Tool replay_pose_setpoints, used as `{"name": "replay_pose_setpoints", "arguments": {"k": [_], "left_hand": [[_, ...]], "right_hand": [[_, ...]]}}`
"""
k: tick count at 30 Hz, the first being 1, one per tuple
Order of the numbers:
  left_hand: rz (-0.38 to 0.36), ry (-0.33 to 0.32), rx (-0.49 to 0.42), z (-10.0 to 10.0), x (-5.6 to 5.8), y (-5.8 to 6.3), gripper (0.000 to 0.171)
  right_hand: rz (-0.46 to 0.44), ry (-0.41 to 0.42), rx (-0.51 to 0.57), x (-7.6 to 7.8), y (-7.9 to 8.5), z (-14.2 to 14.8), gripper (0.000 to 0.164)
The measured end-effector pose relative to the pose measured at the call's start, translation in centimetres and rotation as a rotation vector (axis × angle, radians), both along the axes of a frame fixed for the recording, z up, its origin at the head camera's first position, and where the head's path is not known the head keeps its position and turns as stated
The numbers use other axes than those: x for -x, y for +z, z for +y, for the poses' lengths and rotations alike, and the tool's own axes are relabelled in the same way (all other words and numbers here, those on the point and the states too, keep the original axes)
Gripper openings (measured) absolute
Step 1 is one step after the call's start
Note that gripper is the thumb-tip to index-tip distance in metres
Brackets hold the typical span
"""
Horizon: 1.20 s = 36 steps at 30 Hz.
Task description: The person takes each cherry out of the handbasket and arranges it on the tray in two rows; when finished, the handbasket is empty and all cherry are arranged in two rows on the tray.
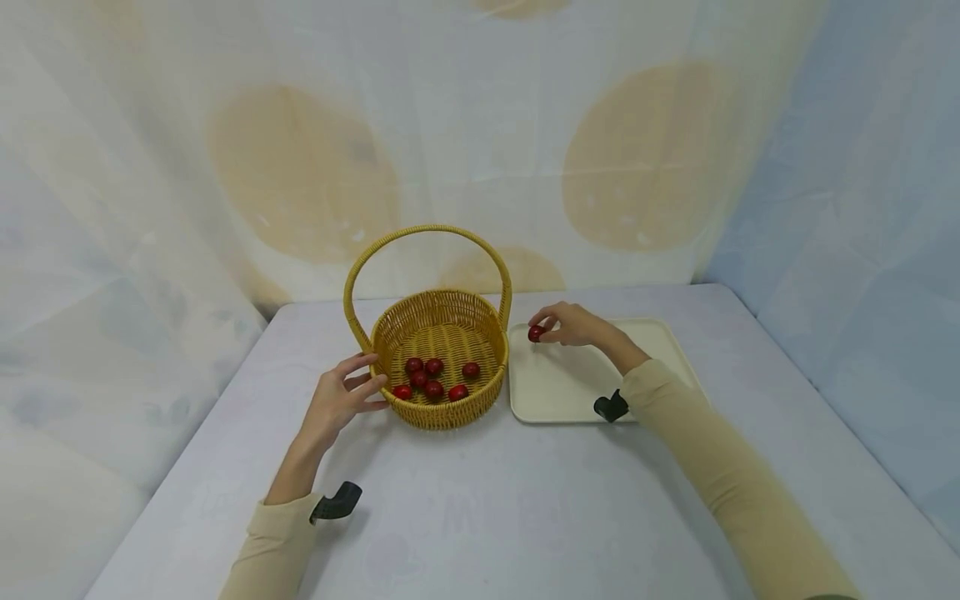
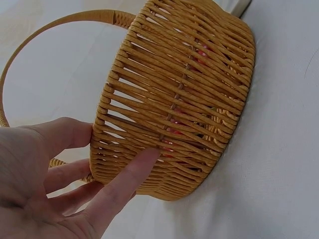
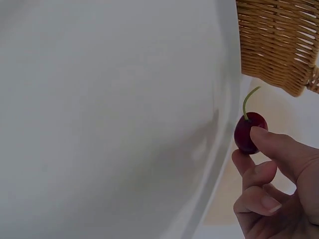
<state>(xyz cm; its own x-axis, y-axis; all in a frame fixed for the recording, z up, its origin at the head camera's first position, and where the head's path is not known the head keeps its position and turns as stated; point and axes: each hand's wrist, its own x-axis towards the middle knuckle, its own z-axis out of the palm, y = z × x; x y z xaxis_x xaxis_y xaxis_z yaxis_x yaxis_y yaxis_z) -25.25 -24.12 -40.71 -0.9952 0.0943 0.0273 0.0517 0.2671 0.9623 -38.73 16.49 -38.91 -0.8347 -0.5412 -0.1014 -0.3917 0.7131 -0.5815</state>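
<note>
A dark red cherry (image 3: 250, 132) with a green stem is pinched between the thumb and fingertip of my right hand (image 1: 566, 323). This hand is over the far left part of a cream tray (image 1: 555, 400). My left hand (image 1: 337, 400) grips the left rim of a yellow wicker basket (image 1: 442, 417), close to the foot of its tall handle. In the left wrist view, one finger lies against the outer wall of the basket (image 2: 174, 99), and others reach behind its rim. Several red cherries (image 1: 433, 389) lie on the basket's floor, mostly toward its near side.
Basket and tray stand side by side near the back of a table (image 1: 465, 517) with a pale cloth. Behind them hangs a patterned curtain (image 1: 480, 150), with more cloth at both sides. A dark strap end (image 1: 337, 502) sticks out from the left sleeve.
</note>
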Motion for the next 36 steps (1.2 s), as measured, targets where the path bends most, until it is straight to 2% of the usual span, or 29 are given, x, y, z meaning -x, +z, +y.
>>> {"name": "replay_pose_setpoints", "arguments": {"k": [10,18,27,36], "left_hand": [[0.0,-0.002,-0.013,0.0,0.1,-0.1,0.057],[-0.001,0.001,-0.007,-0.1,0.1,-0.2,0.057],[0.015,0.002,0.008,-0.1,0.2,-0.1,0.056],[0.011,0.002,0.003,-0.1,0.2,-0.2,0.056]], "right_hand": [[-0.006,-0.01,0.009,0.6,-0.6,-0.9,0.039],[-0.002,-0.009,-0.024,1.1,-1.2,-1.3,0.039],[-0.024,-0.016,-0.046,0.8,-0.7,-1.4,0.041],[-0.007,-0.001,-0.076,0.7,-0.4,-1.1,0.043]]}}
